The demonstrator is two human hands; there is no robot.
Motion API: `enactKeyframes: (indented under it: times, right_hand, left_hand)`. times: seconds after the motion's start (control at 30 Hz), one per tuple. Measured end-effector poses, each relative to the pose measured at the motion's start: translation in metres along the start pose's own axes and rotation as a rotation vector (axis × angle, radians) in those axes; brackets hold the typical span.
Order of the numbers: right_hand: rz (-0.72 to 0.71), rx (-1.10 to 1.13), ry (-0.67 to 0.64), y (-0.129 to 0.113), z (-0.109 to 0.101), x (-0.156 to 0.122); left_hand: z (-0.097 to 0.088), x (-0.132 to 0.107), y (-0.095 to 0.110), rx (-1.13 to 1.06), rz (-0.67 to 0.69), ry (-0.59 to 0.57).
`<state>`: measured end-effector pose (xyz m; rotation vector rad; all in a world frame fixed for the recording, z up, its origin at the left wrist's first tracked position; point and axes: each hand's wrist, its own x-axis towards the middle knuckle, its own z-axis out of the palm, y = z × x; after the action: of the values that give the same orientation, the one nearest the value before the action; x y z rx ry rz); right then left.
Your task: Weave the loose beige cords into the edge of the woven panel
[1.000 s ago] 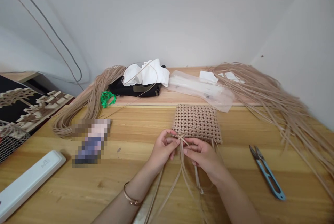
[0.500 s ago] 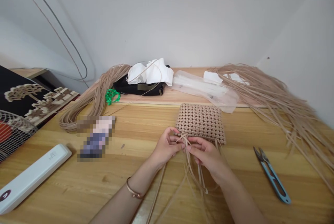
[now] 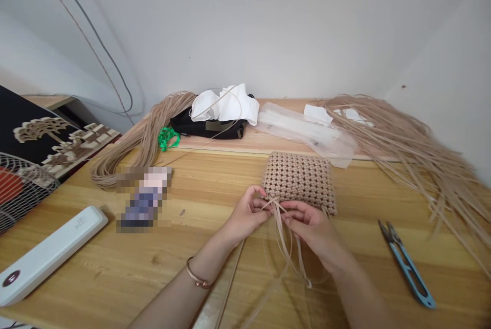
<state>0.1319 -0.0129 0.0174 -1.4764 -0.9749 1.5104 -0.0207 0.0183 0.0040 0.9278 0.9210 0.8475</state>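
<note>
Slightly farther apart now, my left hand (image 3: 247,215) and right hand (image 3: 313,225) pinch flat tan strands (image 3: 283,241) beside the beige woven rectangle (image 3: 299,178), presumably tensioning their crossing.

hands (image 3: 247,216): thumbs (image 3: 296,225) slightly farther apart | wire grille (image 3: 28,198): more showing

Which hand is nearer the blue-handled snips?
Right. The right hand is at the near edge of the woven piece, to the left of the blue-handled snips. The left hand is farther left, with the right hand between it and the snips.
</note>
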Motion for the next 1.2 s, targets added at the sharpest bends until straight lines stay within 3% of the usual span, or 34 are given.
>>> enactKeyframes:
  times: [0.2, 0.43, 0.7, 0.9, 1.2]
  right_hand:
    - [-0.067, -0.038, -0.023, -0.0009, -0.0006, 0.0008]
    - [0.045, 0.005, 0.043, 0.0004, 0.0004, 0.0022]
    - [0.069, 0.07, 0.033, -0.0014, 0.0013, 0.0027]
    - [0.081, 0.098, 0.004, 0.0, -0.0015, 0.0058]
    - [0.094, 0.089, -0.036, 0.0012, -0.003, 0.0052]
  left_hand:
    - [0.0006, 0.0006, -0.001, 0.017, 0.011, -0.052]
    - [0.0014, -0.0006, 0.0053, -0.005, -0.04, -0.055]
    - [0.0043, 0.0007, 0.0021, -0.021, 0.004, 0.068]
    - [0.0002, 0.0028, -0.0023, 0.137, 0.107, 0.239]
    - [0.0013, 0.0013, 0.0006, 0.144, 0.037, 0.212]
